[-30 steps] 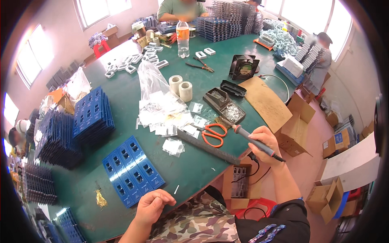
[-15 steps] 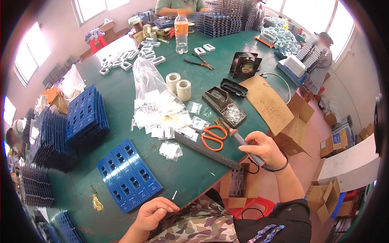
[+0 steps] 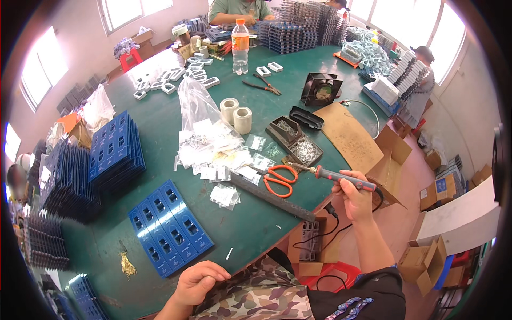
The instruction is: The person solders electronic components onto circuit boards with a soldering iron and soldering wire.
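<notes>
The right hand [image 3: 353, 194] is gripping a soldering iron [image 3: 332, 174]; the left hand [image 3: 200, 281] is curling near blue panels [image 3: 170, 223], its hold unclear.

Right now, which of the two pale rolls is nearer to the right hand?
The front-right roll, closer to the right hand and the orange-handled scissors; the other roll stands farther back, toward the clear bag.

Assembly workshop, with green worktable [image 3: 160, 122], soldering iron [image 3: 329, 175], stacks of blue panels [image 3: 116, 152]
</notes>
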`<action>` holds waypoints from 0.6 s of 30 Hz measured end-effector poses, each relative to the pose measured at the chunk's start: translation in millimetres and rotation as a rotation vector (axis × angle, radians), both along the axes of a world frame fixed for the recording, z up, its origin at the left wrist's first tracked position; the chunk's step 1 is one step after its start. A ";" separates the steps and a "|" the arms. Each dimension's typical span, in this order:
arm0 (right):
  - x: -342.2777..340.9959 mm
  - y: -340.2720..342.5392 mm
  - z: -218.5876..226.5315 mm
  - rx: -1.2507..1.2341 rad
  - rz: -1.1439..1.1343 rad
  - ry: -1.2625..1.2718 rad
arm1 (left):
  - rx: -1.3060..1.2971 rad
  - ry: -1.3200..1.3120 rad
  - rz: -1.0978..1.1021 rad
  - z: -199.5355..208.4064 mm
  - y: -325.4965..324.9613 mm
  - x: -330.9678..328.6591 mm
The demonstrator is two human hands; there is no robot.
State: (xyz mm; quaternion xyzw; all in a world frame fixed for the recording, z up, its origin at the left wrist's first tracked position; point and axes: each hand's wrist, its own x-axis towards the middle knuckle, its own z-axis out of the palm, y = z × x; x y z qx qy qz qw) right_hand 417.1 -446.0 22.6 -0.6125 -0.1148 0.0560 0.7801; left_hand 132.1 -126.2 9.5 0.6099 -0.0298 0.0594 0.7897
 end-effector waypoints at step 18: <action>-25.9 -19.2 -9.4 0.129 0.011 -0.088 | 0.914 -0.262 -0.053 20.5 -15.5 21.1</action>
